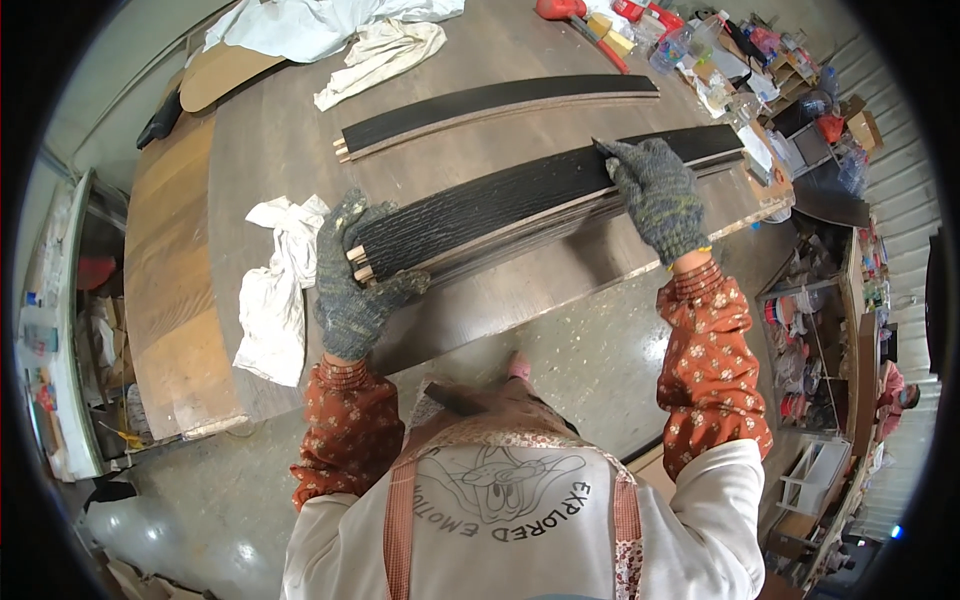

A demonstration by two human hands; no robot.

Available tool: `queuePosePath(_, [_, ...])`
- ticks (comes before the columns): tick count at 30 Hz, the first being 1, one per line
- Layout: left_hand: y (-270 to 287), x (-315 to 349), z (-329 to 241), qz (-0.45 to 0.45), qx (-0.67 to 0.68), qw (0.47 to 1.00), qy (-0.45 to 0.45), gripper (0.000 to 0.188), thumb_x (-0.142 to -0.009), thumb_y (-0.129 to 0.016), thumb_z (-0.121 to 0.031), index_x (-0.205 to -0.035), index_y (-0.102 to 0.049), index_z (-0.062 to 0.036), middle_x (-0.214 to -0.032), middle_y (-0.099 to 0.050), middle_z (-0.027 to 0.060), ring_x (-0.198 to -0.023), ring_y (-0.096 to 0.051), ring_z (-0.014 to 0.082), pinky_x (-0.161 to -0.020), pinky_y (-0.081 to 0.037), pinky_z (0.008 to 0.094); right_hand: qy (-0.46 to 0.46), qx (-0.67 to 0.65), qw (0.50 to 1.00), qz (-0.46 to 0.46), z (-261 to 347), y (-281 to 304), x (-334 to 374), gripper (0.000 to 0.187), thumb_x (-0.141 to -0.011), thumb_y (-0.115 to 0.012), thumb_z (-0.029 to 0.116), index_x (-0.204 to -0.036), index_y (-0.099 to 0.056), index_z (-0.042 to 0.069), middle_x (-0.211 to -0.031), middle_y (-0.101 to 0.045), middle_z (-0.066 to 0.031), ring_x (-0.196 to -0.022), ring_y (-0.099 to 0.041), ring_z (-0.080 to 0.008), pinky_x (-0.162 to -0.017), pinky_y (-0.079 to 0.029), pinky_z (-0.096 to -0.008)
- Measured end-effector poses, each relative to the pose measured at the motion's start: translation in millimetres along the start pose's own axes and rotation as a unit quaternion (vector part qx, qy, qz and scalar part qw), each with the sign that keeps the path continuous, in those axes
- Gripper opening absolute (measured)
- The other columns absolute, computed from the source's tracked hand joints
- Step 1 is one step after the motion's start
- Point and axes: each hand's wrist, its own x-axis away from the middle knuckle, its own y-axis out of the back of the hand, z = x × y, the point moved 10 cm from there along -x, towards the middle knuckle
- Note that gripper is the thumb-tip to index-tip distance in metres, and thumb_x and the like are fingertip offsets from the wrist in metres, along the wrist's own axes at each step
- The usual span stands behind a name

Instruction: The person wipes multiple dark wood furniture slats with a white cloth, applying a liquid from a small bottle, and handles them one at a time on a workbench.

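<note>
A long, slightly curved black wooden slat [500, 195] with visible grain lies tilted above the table, pale dowels [358, 262] sticking out of its left end. My left hand [355, 290], in a grey knitted glove, grips that end, with the thumb under the near edge and the fingers behind. Gloved the same way, my right hand [655, 195] rests on the slat's right part, fingers closed. A small dark tip shows at its fingertips; most of that thing is hidden. Farther back, a second black slat [500, 105] with dowels lies on the table.
White cloths [275, 290] lie left of my left hand, with a cream rag [385, 55] at the back. The brown tabletop [250, 130] ends in a near edge. A red-handled tool [600, 45] lies far right, beside cluttered shelves [810, 340]. Another person [893, 398] is at the right.
</note>
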Motion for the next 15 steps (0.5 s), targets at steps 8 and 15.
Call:
queuePosePath(8, [-9, -3, -5, 0.031, 0.04, 0.999, -0.011, 0.097, -0.058, -0.087, -0.004, -0.137, -0.03, -0.0012, -0.123, -0.054, 0.0156, -0.108, -0.059, 0.0249, -0.088, -0.056, 0.0342, 0.047, 0.046, 0.998, 0.017, 20, -7, -1, 0.029, -0.085, -0.063, 0.022, -0.113, -0.065, 0.013, -0.085, -0.062, -0.0116, -0.078, -0.061, -0.0293, -0.07, -0.048, -0.0382])
queuePosePath(15, [-11, -2, -5, 0.03, 0.12, 0.992, 0.028, 0.067, -0.081, -0.069, -0.008, -0.137, -0.033, -0.0029, -0.12, -0.055, 0.0158, -0.102, -0.062, 0.0244, -0.078, -0.06, 0.0348, 0.157, 0.115, 0.98, 0.036, 119, 3, 17, 0.015, -0.09, -0.051, 0.021, -0.097, -0.059, 0.01, -0.075, -0.06, -0.0053, -0.067, -0.061, -0.0219, -0.058, -0.047, -0.0361])
